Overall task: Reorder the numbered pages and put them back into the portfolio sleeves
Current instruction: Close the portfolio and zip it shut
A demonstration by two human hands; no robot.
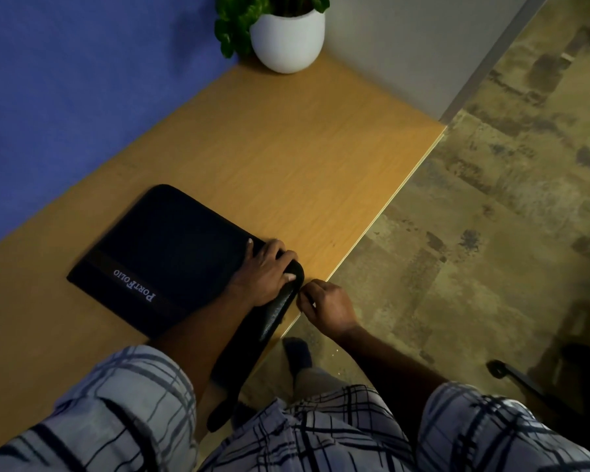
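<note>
On your far left is a blue wall (65, 97). Next to it is the wooden desk (304, 158). The black portfolio (171, 240) lies flat on the desk, on the left part, close to you. It is shut, so no pages show. White letters on its cover say "PortFolio", and they are upside down to you. Its right corner comes near the edge of the desk. Your left arm comes out of a checked sleeve (116, 410) and goes across the portfolio. Your left hand (263, 274) sits on that right corner. Its thumb lies on the cover and its fingers curl over the rounded edge, so it holds the portfolio down. Far back on the desk, by the wall, stands a round white pot (286, 39) with a green plant (239, 18) in it. It is well away from the portfolio. Just to the right of your left hand is your right hand (327, 306). The two hands are very close but not touching. The right hand's fingers are curled, and the fingertips pinch at the side edge of the portfolio, right at the corner. The bit they pinch is too small to make out. Under that hand you can see one foot (297, 352) on the floor. On the right is a brown, patchy floor (491, 216). Low on the right is a dark chair arm (525, 379).
</note>
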